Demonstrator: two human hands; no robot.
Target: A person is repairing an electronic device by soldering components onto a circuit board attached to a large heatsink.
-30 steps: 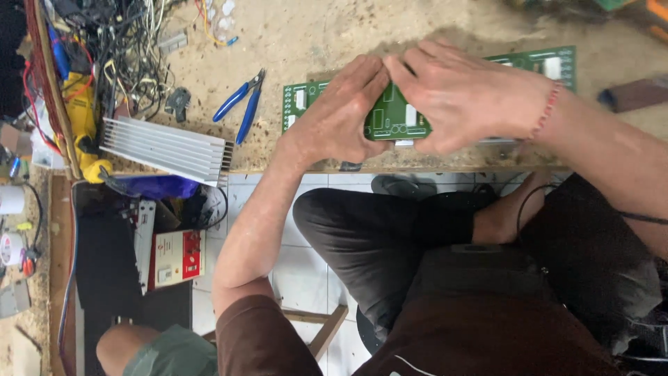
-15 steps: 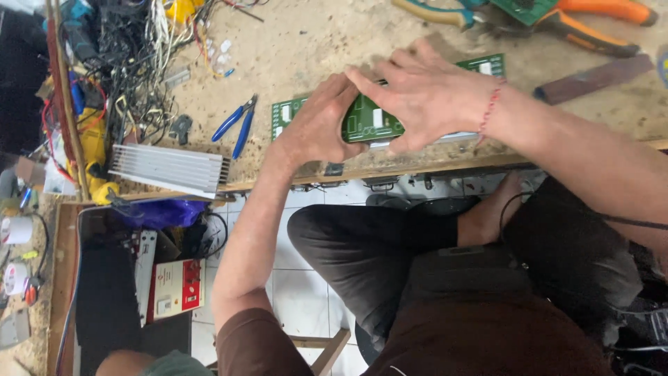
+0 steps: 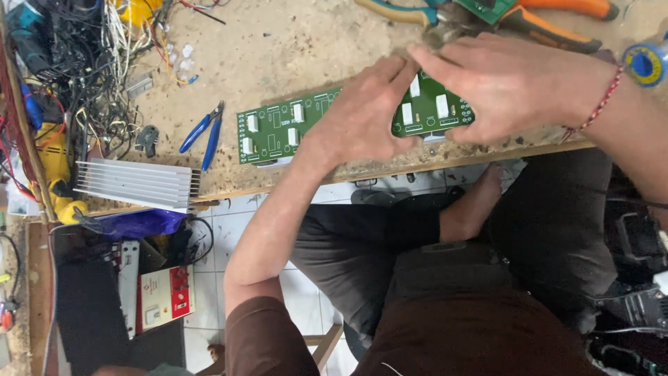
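1. Two bare hands together on a long green circuit board (image 3: 278, 129) near the front edge of the dusty wooden surface (image 3: 292, 49).
2. Left hand (image 3: 365, 111) flat over the board's middle, fingers (image 3: 390, 76) stretched out and close together, pressing down rather than wrapped around anything.
3. Right hand (image 3: 511, 87) over the board's right end, fingers curled down onto it, tips meeting the left hand's; red cord bracelet (image 3: 598, 97) at the wrist.
4. White rectangular components (image 3: 424, 104) visible on the board between and beside the hands.
5. Blue-handled pliers (image 3: 205, 129) just left of the board, apart from it.
6. Ribbed aluminium heat sink (image 3: 136, 184) further left, hanging over the surface's front edge.
7. Tangle of wires (image 3: 76, 63) at the far left corner.
8. Orange-handled cutters (image 3: 550, 17) beyond the right hand, near the top edge.
9. Blue spool (image 3: 647, 63) at the far right, partly cut off.
10. Dark trousers and white floor tiles (image 3: 229, 230) below the surface.
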